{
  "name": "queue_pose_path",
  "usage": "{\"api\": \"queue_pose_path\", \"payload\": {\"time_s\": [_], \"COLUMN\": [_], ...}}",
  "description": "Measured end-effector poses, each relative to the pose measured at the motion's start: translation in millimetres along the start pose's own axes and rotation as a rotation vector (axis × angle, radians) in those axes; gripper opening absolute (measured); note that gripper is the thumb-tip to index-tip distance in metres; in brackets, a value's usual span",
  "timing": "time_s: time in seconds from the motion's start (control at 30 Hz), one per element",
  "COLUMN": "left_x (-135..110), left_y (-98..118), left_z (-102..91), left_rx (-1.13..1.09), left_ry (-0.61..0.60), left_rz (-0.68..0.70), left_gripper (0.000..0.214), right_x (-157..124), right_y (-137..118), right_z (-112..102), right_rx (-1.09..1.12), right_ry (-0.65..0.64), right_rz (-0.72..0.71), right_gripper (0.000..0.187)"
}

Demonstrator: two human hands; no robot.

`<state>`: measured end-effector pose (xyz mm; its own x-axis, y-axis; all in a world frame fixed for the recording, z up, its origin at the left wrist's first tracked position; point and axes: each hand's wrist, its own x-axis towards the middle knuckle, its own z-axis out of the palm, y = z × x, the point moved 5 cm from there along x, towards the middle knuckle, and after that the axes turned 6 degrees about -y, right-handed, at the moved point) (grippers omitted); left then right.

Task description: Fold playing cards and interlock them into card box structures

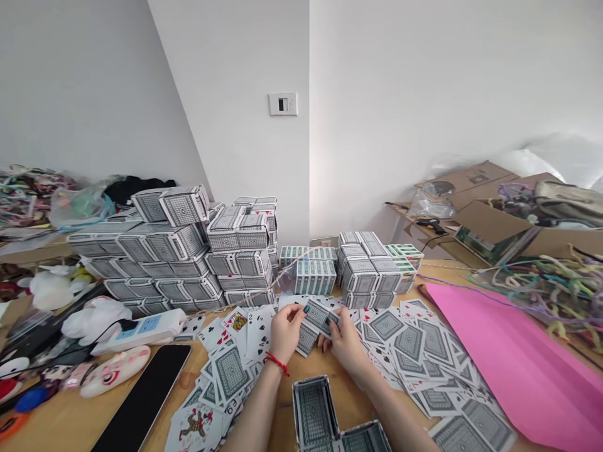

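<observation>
L hand (284, 331): fingers curled and clamped on left edge of the card bundle (321, 316); dark nail polish, red cord on wrist.
R hand (347, 344): fingers closed on the bundle's right edge.
Card bundle: small packet, backs up, held betw both hands just above the table (66, 424), centre-front, in front of the pack piles.
Loose cards (409, 351): spread over table either side of the hands; mostly backs up at right, several faces up at left, incl. a joker nr the front edge.
Open boxes (313, 411): two patterned card boxes betw the forearms, nr front edge; card-back pattern shows inside, can't tell how full.
Grey pack pile (179, 251): closed card packs, several layers high, back-left; top ones tilted.
Green packs (315, 275): row of green-patterned packs, back-centre, betw the two grey piles.
Small grey pile (370, 267): packs stacked just right of the green row; a few more green packs touching its right side.
Cartons (494, 226): open cardboard boxes, far right; clear bags and coloured bundles in them, exact contents unclear.
Coloured cords (551, 285): tangled heap in front of the cartons.
Pink sheet (518, 361): flat at right, loose cards along its left edge.
Black tablet (141, 402): flat, front-left, beside the cards.
White device (146, 329): blue panel, wired, left of the cards.
Plush toys (94, 317): white, far left.
</observation>
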<state>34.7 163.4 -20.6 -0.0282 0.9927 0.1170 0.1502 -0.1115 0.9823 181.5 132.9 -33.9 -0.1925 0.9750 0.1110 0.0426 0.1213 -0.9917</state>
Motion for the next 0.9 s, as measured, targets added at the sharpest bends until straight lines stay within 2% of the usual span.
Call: {"api": "queue_pose_path", "payload": {"time_s": [0.33,0.57,0.8,0.9], "left_x": [-2.2,-5.8,-6.0,-8.4], "left_y": [-3.6,-0.7,2.5,2.6], "left_z": [3.6,1.2,3.5,5.5], "left_rx": [-0.023,0.022,0.074,0.126], "left_ry": [-0.01,0.033,-0.023,-0.037], "left_rz": [-0.021,0.056,0.097,0.111], "left_gripper": [0.023,0.027,0.025,0.024], "right_x": [-4.5,-1.1,-0.3,-0.2], "right_y": [-15.8,-4.7,-6.7,-5.2], "right_z": [2.9,4.0,3.0,1.1], "right_rx": [0.043,0.098,0.121,0.143], "right_ry": [-0.066,-0.035,-0.044,-0.066], "right_rz": [0.016,0.022,0.05,0.117], "right_gripper": [0.008,0.016,0.023,0.026]}}
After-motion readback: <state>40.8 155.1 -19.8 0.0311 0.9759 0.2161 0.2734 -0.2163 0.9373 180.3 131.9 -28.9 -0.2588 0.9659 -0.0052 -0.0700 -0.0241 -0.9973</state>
